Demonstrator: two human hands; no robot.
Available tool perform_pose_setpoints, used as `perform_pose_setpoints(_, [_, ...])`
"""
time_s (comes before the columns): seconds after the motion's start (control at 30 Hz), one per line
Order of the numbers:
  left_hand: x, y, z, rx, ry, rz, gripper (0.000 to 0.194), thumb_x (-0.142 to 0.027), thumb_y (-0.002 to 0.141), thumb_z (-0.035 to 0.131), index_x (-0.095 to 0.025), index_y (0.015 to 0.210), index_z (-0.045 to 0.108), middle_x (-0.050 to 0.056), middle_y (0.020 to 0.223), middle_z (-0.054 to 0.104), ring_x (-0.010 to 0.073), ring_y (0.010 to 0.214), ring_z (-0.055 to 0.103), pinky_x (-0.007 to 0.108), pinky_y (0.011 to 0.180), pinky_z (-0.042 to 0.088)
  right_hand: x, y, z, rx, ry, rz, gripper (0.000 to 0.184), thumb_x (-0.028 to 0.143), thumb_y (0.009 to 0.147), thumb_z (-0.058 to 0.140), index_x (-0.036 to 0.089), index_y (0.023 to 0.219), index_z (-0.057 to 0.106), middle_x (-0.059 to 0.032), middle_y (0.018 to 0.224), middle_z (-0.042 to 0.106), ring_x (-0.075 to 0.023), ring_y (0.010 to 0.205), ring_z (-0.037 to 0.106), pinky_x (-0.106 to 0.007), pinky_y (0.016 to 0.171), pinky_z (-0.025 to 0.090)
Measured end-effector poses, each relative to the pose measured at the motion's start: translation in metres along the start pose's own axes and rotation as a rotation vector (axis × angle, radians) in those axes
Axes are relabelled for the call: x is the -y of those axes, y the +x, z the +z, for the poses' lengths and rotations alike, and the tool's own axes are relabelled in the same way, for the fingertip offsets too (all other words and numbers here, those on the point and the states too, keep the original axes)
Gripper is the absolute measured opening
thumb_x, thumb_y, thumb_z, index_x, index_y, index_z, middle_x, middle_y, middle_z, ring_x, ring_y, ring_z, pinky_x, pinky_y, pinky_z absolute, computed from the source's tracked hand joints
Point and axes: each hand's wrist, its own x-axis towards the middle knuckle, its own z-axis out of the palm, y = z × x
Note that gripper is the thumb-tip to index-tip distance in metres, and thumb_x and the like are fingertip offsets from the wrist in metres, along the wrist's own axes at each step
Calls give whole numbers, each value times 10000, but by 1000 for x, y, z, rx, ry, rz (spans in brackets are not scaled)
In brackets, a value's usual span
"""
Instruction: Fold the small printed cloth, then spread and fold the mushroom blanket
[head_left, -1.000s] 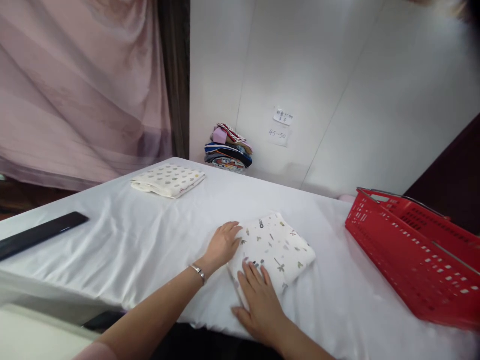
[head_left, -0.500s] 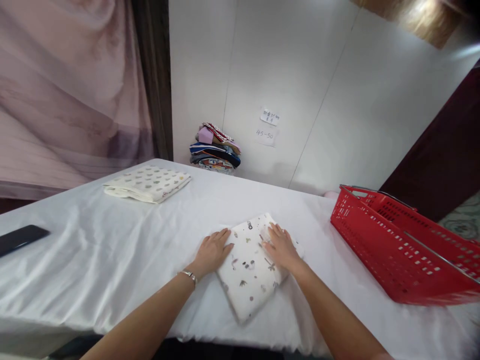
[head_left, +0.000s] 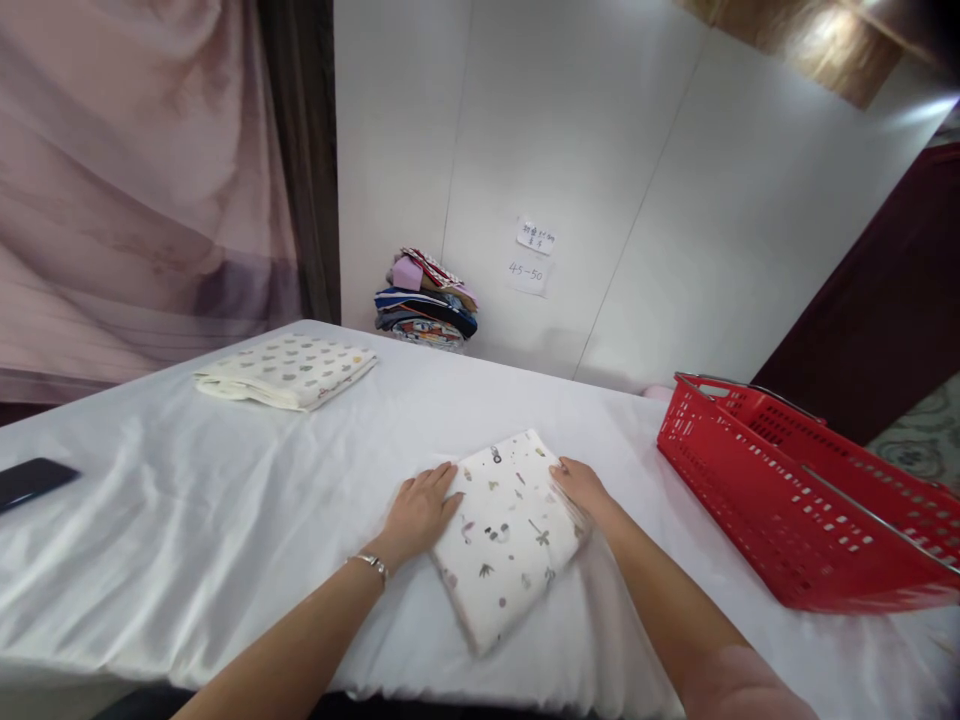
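Note:
A folded white cloth (head_left: pixel 510 550) with small scattered grey, green and pink motifs lies at an angle near the front of the table. My left hand (head_left: pixel 424 510), a silvery bracelet at its wrist, rests along the cloth's left edge with its fingers stretched out and the thumb apart. On the opposite side my right hand (head_left: pixel 585 488) has its fingertips together at the right edge, gripping the cloth's layered side; its thumb is hidden. A second folded cloth (head_left: pixel 289 370), cream with rows of grey shapes, lies at the far left.
A red plastic basket (head_left: pixel 765 500) with metal handles stands at the right. A dark phone (head_left: pixel 34 482) lies by the left edge. Behind the table's far edge is a pile of folded fabrics (head_left: pixel 426 300). White sheeting (head_left: pixel 225 520) covers the table; paper notes (head_left: pixel 531 255) hang on the wall.
My right hand has slid from the top of the cloth out to its right edge, and its fingers have drawn together. My left hand stays at the left edge.

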Motion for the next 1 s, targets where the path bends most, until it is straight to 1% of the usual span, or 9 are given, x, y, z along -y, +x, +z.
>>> perform_pose_setpoints(0.1, [0,0,1,-1,6,0,481,-427,881,335,-233,1311,428,49,1378,431,254,1221,401,424,987,306,0,11,1,28,-21,46,427,487,844,382,162,960,633,-114,1005,655,-232,939,591,-288,744,405])
perform_pose_setpoints(0.23, [1,-1,1,-6,10,5,481,-428,885,330,-232,1314,421,45,1379,429,249,1226,397,418,987,305,0,16,6,43,-37,99,522,560,837,343,149,1031,600,-146,1027,643,-254,943,595,-310,721,410])
perform_pose_setpoints(0.3, [1,-1,1,-8,10,11,480,-428,886,329,-230,1314,420,45,1377,432,247,1221,401,415,984,308,-1,15,8,26,-47,94,532,568,840,322,151,1042,583,-147,1021,641,-260,941,592,-317,718,409])
perform_pose_setpoints(0.43, [2,-1,3,-11,25,6,477,-423,889,328,-219,1310,423,45,1371,441,241,1212,408,413,980,312,-4,12,8,-25,-75,85,527,583,845,289,167,999,575,-130,1001,640,-261,930,587,-319,708,406])
perform_pose_setpoints(0.63, [2,-1,6,-23,47,20,483,-427,893,322,-207,1311,420,48,1368,444,238,1206,414,420,971,323,-5,14,5,49,-49,104,549,598,844,283,169,996,589,-133,1039,637,-259,968,579,-316,732,414])
perform_pose_setpoints(0.73, [2,0,6,-24,50,17,479,-426,893,322,-210,1308,423,44,1368,445,239,1207,413,422,971,322,-5,23,3,77,-20,114,608,617,849,239,157,969,619,-137,1041,644,-252,950,594,-303,723,422])
perform_pose_setpoints(0.83, [2,-1,6,-30,46,15,476,-428,893,324,-215,1307,422,41,1367,446,238,1206,415,420,970,323,-2,39,3,101,13,110,654,618,860,203,144,949,645,-137,1029,655,-237,928,613,-288,729,427])
perform_pose_setpoints(0.9, [2,-1,5,-36,44,16,472,-425,893,327,-215,1305,424,42,1364,450,234,1205,417,414,968,325,3,49,4,103,18,108,648,598,867,210,132,948,653,-148,1035,654,-245,944,611,-297,748,428])
perform_pose_setpoints(1.0, [3,-2,5,-44,45,20,468,-417,893,332,-212,1302,427,45,1359,455,230,1201,422,407,962,332,11,58,9,71,0,108,595,546,877,239,123,971,647,-165,1071,636,-269,997,586,-327,783,420])
